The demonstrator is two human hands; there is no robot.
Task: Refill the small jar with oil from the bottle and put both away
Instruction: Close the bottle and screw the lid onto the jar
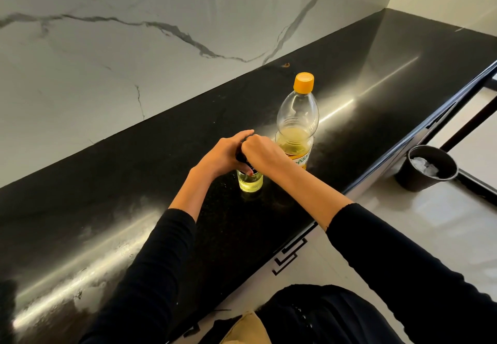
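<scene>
Now both hands meet over the small jar (250,182) on the black surface (113,182).

At the left, the left grip (222,155) is curled round the upper part of the jar, its thumb on the glass; the jar stands upright near the front edge, pale yellow oil showing in its lower half. Its dark lid (240,157) peeks out between the hands. The right grip (265,153) is clamped over that lid from above, fingers curled. Just right of it, touching neither hand that I can tell, stands the oil bottle (297,118), upright, orange cap (304,83) on, about a third full. Further right, on the floor, sits a black bucket (427,174).
</scene>
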